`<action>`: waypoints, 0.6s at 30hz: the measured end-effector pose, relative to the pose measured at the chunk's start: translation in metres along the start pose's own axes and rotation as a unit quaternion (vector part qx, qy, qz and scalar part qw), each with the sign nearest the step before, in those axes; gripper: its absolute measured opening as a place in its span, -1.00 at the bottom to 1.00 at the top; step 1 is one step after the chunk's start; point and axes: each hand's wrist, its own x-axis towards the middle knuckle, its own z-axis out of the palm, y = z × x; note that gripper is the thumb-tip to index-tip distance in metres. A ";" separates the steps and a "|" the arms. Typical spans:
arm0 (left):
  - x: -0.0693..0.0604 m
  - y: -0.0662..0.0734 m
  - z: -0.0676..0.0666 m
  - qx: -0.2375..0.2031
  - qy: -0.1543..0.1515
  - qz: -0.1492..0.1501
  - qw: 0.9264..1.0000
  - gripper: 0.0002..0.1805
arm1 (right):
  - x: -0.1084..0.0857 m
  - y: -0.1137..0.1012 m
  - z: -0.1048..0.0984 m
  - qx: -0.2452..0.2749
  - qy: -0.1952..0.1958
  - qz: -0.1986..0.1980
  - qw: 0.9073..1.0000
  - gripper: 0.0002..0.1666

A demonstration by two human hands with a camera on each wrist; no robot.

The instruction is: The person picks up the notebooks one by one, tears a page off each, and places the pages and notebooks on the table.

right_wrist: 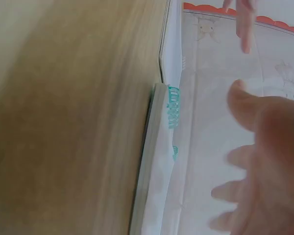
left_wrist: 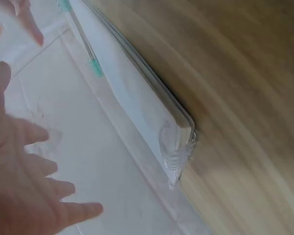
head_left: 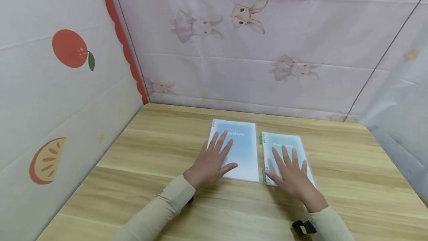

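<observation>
Two spiral-bound notebooks with pale blue-white covers lie side by side on the table. The larger notebook (head_left: 245, 155) is on the left and has clear rings, plain in the left wrist view. Green rings bind the smaller notebook (head_left: 272, 159) on the right. My left hand (head_left: 211, 161) is spread over the larger notebook's left part, fingers straight. Over the smaller one, my right hand (head_left: 291, 174) is spread the same way. In the wrist views, a gap shows between the left hand (left_wrist: 29, 181) and the larger notebook (left_wrist: 137, 93), and between the right hand (right_wrist: 269, 161) and the smaller notebook (right_wrist: 157, 181).
The wood-grain table (head_left: 133, 166) extends around both notebooks. A pinkish sheet printed with rabbits (head_left: 207, 74) hangs along the back edge. To the left hangs a white sheet with fruit prints (head_left: 30, 85), and a pale sheet (head_left: 401, 122) hangs at the right.
</observation>
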 end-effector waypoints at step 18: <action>0.007 0.013 0.026 0.243 -0.025 0.154 0.957 -0.31 | 0.015 -0.008 0.011 -0.001 0.035 -0.091 0.995 -0.43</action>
